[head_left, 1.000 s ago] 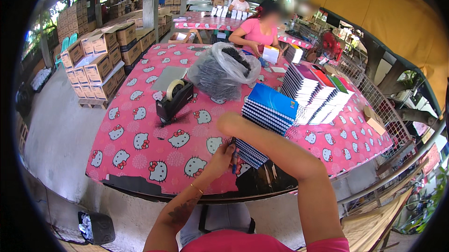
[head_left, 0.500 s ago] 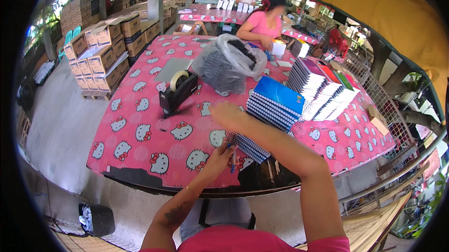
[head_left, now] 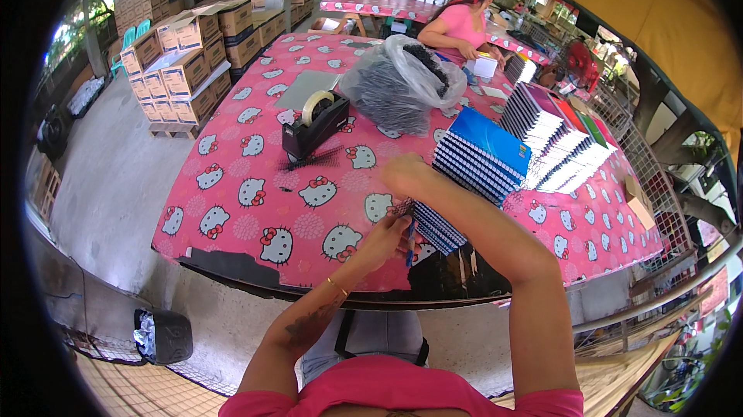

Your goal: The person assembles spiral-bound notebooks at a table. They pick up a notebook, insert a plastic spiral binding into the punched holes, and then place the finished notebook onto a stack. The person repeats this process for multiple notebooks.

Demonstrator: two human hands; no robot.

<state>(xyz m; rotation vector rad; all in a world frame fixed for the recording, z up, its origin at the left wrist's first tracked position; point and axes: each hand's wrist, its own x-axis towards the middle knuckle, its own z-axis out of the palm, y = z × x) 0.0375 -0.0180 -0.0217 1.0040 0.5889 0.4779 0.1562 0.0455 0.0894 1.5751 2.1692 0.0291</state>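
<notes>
My left hand (head_left: 391, 237) is closed, low beside the lower front stack of spiral notebooks (head_left: 437, 227). From its top sticks a small dark mesh-like bunch, apparently black binding coils (head_left: 401, 206); a slim blue thing (head_left: 410, 253) shows below its fingers. My right hand (head_left: 404, 174) is bent over just above the left, its fingers hidden behind its back and wrist. Right of it stands a taller stack of blue-covered spiral notebooks (head_left: 484, 146). More black coils (head_left: 313, 158) lie by the black tape dispenser (head_left: 316, 124).
A clear plastic bag (head_left: 395, 88) of black coils stands behind my hands. More notebook stacks (head_left: 553, 142) are at right. A co-worker in pink (head_left: 460, 26) handles a small white-paged block (head_left: 484, 66) across the pink table (head_left: 232, 220). Cartons (head_left: 182, 73) are piled at left; a bin (head_left: 164, 337) stands below.
The whole scene has shifted right and slightly up in the picture. Both my hands stay together beside the lower notebook stack, with the right hand lowered slightly towards the left.
</notes>
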